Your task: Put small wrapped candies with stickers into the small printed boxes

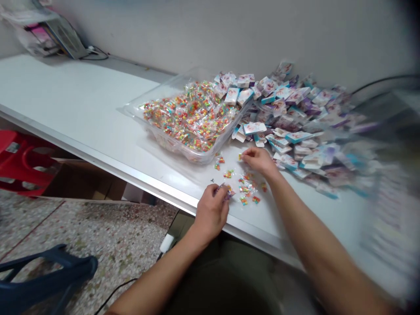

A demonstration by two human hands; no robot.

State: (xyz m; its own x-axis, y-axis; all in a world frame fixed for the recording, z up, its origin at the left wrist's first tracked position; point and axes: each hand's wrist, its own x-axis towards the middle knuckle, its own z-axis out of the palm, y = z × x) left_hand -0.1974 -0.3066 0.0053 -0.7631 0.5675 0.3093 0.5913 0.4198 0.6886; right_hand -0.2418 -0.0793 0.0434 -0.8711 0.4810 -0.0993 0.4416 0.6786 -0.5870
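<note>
White wall (183,39) stands behind a long white table (75,100) that slants from far left to near right, its near right end lost in blur. On it, near the front edge, the right hand (260,162) pinches a small yellow piece (240,157) between thumb and forefinger; the fingers cover most of it, so its full shape cannot be told. Nearer and to the left, the left hand (212,211) is curled at the edge, thumb and fingers closed on a shiny purple-and-orange item (229,191), half hidden; whether it is a packet or a box I cannot tell.

Loose clear packets (247,186) of coloured bits lie between and just beside the hands, the glare blurring where one ends and another begins. Beyond them, to the left, sits a clear plastic tub (157,133) heaped with similar packets, the lower ones hard to make out through its wall. Small printed boxes (288,109) are piled to its right, some on its far right corner; many overlap, and their print is unreadable.

At far left, a blurred plastic bag (37,33) is cut off by the frame. Below the table, a red stool (19,153) and a cardboard box (85,179) show only partly.
</note>
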